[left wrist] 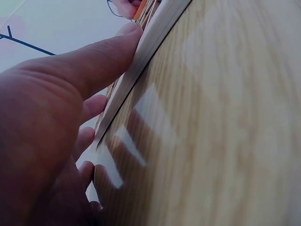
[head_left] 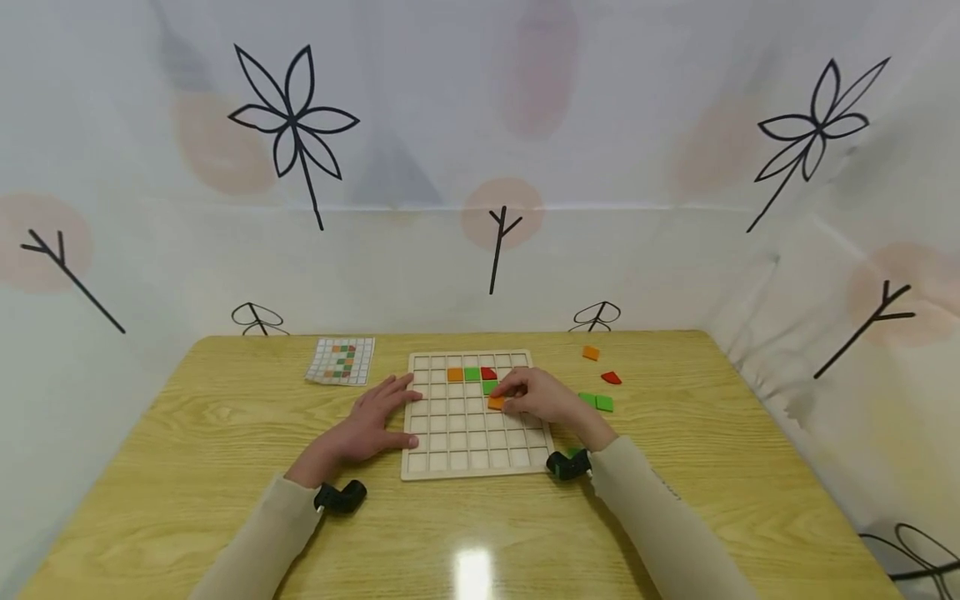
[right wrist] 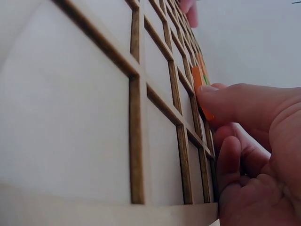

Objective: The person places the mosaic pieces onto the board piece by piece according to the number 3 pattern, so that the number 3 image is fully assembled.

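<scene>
A pale wooden grid board (head_left: pixel 480 476) lies in front of the person. In its upper rows sit an orange tile (head_left: pixel 455 375), a green tile (head_left: pixel 472 374) and a red rounded tile (head_left: pixel 487 373), with another green tile (head_left: pixel 490 387) just below the red one. Thumb and fingers of the right hand (head_left: pixel 543 396) pinch a second orange tile (right wrist: pixel 196 77), slightly tilted, at a cell below that green tile. Along the board's left edge the left hand (head_left: pixel 367 429) rests with spread fingers, its thumb (left wrist: pixel 110 56) on the frame.
A printed grid card (head_left: pixel 365 360) with a coloured pattern lies behind the left hand. Right of the board are a loose orange tile (head_left: pixel 591 353), a red rounded piece (head_left: pixel 611 377) and green tiles (head_left: pixel 603 403). Patterned cloth (head_left: pixel 405 267) hangs behind the table (head_left: pixel 390 542).
</scene>
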Demonstrator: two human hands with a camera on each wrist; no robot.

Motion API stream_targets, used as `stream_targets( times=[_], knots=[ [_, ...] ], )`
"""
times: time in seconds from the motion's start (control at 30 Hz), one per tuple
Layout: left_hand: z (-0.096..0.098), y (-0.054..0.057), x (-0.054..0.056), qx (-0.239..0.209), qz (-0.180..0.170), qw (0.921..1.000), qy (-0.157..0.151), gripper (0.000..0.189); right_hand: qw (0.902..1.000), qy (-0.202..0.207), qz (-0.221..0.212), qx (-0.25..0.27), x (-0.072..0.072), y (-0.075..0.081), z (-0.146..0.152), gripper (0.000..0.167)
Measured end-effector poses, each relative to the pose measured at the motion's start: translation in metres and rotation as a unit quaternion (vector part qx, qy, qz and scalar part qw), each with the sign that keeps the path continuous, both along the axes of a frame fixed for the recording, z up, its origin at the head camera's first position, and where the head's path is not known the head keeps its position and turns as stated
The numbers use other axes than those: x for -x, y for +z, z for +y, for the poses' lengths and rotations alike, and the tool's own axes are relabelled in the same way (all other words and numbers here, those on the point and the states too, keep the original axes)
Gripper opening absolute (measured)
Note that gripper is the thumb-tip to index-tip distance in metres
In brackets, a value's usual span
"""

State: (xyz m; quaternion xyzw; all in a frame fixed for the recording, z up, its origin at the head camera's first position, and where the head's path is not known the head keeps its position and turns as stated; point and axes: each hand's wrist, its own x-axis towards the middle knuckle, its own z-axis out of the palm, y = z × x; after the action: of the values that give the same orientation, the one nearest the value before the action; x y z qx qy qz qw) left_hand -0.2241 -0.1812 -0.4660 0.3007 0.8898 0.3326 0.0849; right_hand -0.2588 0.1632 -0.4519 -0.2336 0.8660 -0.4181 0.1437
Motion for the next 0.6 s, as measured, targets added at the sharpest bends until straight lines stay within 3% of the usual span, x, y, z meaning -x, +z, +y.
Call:
stream_targets(
  times=[0.6],
  knots=[
    [0.0003, 0.0026, -0.0002, 0.0, -0.002, 1.0, -0.003, 0.066, 0.9993, 0.017, -0.011, 0.032, -0.0016, 0.001, -0.0001, 0.021]
  ],
)
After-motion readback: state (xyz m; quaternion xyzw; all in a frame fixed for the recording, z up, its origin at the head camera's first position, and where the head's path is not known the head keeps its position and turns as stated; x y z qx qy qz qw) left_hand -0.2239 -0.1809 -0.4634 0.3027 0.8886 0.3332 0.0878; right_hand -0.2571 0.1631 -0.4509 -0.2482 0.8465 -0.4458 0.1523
